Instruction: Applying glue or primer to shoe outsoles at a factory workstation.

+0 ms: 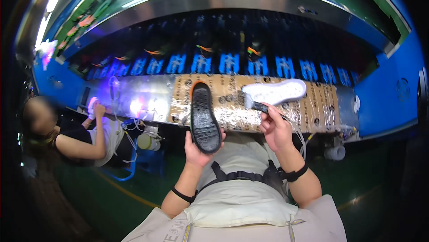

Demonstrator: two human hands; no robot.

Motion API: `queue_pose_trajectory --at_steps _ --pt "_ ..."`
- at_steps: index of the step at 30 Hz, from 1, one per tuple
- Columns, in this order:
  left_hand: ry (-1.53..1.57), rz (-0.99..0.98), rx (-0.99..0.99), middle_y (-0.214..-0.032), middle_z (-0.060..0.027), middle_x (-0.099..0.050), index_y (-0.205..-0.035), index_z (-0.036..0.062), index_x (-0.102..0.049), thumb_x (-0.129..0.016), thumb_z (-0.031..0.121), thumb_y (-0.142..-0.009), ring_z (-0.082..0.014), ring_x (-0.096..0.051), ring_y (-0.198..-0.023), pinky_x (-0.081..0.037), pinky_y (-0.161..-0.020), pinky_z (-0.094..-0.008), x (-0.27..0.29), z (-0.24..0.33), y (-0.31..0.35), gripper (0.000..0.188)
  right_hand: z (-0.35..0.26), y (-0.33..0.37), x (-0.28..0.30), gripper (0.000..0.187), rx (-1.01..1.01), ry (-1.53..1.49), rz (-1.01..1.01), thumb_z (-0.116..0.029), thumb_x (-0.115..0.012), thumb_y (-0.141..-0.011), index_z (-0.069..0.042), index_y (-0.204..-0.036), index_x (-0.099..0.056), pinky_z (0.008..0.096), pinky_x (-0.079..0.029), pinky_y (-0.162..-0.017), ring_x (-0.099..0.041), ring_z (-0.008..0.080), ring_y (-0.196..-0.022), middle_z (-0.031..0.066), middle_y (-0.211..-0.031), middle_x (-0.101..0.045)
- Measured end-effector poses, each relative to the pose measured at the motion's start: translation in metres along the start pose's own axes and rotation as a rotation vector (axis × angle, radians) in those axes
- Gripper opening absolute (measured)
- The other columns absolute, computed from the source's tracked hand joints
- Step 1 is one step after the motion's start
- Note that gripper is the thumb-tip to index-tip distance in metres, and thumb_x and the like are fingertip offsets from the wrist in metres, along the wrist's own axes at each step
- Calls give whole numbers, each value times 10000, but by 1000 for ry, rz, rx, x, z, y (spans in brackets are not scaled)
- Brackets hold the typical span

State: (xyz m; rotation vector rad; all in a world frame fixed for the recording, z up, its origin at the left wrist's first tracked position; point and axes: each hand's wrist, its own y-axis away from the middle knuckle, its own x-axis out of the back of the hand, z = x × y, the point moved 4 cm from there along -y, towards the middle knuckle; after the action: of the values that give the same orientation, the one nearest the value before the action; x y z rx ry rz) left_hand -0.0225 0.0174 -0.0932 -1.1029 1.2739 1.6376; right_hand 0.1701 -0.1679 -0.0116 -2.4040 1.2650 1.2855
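My left hand (199,152) grips the heel end of a black shoe sole (205,117) with an orange edge at its toe. The sole's hollow inner side faces up, and its toe points away from me over the bench. My right hand (276,128) is closed round the dark handle of a brush (255,104), whose broad, pale head points left. Thin hoses trail below that hand. Just beyond the brush, a white shoe sole (279,91) lies on the cardboard-covered bench (232,116). Brush and black sole are apart.
Behind the bench runs a dark machine opening with a row of blue holders (229,63) and several orange-trimmed pieces. Blue panels (389,94) close the right end. At left a seated co-worker (89,139) handles a pale item, near a pale container (147,142) and loose hoses.
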Motion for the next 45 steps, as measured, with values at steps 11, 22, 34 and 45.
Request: queue_pose_trajectory --at_steps 11,22,34,45 --pt "-69 98 -24 -1458 -311 -556 -1558 28 -456 -161 783 -1010 -494 -614 -1237 -547 -956 -597 19 -4 -3 979 -3 14 9 362 16 -30 3 -225 -601 -1086 8 -1360 -646 263 -380 -622 -482 90 -703 34 -898 -656" --pt "-94 135 -12 -1446 -297 -568 -1543 32 -476 -185 757 -1020 -474 -606 -1235 -540 -951 -567 15 -2 -3 940 -5 21 14 431 57 -14 -2 -307 -528 -1105 18 -1369 -629 276 -389 -638 -473 91 -704 27 -910 -650" --pt "-455 368 -275 -1306 -186 -680 -1464 63 -546 -250 592 -1121 -405 -697 -1118 -584 -902 -587 -17 18 -13 697 -6 27 10 491 137 90 8 -356 -449 -1136 41 -1354 -638 265 -412 -641 -496 90 -711 51 -900 -655" --pt "-1893 131 -1210 -946 -77 -723 -1075 -27 -766 -707 -57 -926 -143 -653 -817 -521 -723 -283 -153 23 4 163 -3 31 -10 611 239 256 18 -445 -307 -1165 35 -1418 -589 246 -445 -686 -499 79 -758 53 -965 -658"
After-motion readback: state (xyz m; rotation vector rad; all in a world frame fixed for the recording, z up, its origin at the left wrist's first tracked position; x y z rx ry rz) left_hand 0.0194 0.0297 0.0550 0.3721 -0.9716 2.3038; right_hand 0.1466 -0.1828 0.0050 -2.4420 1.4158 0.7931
